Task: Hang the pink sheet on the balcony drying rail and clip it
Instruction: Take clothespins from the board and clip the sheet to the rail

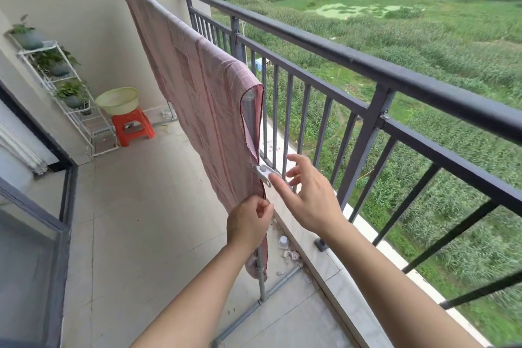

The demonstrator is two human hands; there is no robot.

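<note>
The left hand (pixel 248 220) is closed in a pinch on the lower edge of the pink sheet (pixel 197 87), fingers curled around the fabric where the front and back layers meet. At 1 o'clock from it, the right hand (pixel 308 192) is spread wide and holds nothing; its forefinger tip touches or nearly touches the tail of a pale clip (pixel 262 174), which is clamped on the sheet's edge just above the left hand.

The sheet hangs folded over the drying rail (pixel 250 110), a silvery tube whose end shows in the gap between the 2 layers at 12 o'clock from the clip. Below the left hand the rack's upright post (pixel 260 277) runs down to a floor bar, with the sheet's bottom corner bunched against it.

At 3 o'clock from the hands, the dark balcony railing (pixel 367 65) stands close beside the sheet's edge, its vertical bars right behind the right hand. On the floor by the railing base, at 5 o'clock from the left hand, lie a small white container (pixel 283 241) and some scraps.

Far off at 10 o'clock sit an orange stool (pixel 132 127) carrying a pale green basin (pixel 117 100), and a white shelf (pixel 70 93) of potted plants. No writing can be read
</note>
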